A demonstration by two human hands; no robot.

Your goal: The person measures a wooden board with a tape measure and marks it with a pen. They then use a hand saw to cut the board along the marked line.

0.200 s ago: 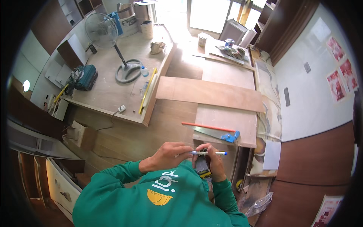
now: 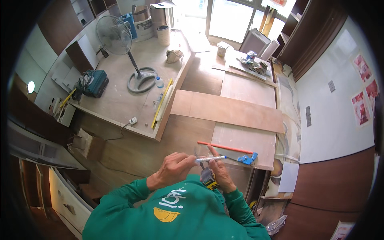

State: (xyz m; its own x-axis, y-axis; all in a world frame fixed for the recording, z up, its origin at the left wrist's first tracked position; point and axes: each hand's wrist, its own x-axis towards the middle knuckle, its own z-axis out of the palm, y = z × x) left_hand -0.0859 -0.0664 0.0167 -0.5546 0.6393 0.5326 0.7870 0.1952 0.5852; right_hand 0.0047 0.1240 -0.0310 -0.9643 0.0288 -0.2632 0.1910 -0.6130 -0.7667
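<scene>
At the left of the frame, a cardboard box [image 2: 87,145] stood on the wooden floor [image 2: 116,154], and above it, in the upper left, a dark green toolbox [image 2: 96,85] sat on a raised platform [image 2: 120,105]. Further right on that platform stood a fan [image 2: 114,35], with a small bottle [image 2: 159,83] just beside its round base. A white socket block [image 2: 133,120] lay near the platform's lower edge, and a yellow strip [image 2: 161,103] lay along its right side.

At the lower centre, the left hand [image 2: 173,169] had thumb and fingers pinched together on the left end of a white and blue pen [image 2: 211,159]. The pen lay almost level, its blue end pointing right, across the right hand [image 2: 221,172]. Just below the pen, a black and yellow tape measure [image 2: 209,179] was beside the right palm; whether the right fingers were clamped on it or on the pen, I cannot tell.

Right of centre, a long wooden board [image 2: 228,111] bridged the gap from the platform to a pale panel [image 2: 249,89]. Below the board lay a red stick [image 2: 226,147], with a blue-handled tool [image 2: 248,159] near its right end. A white sheet [image 2: 288,177] was at the lower right, and red pictures [image 2: 361,108] hung on the wall at the far right
</scene>
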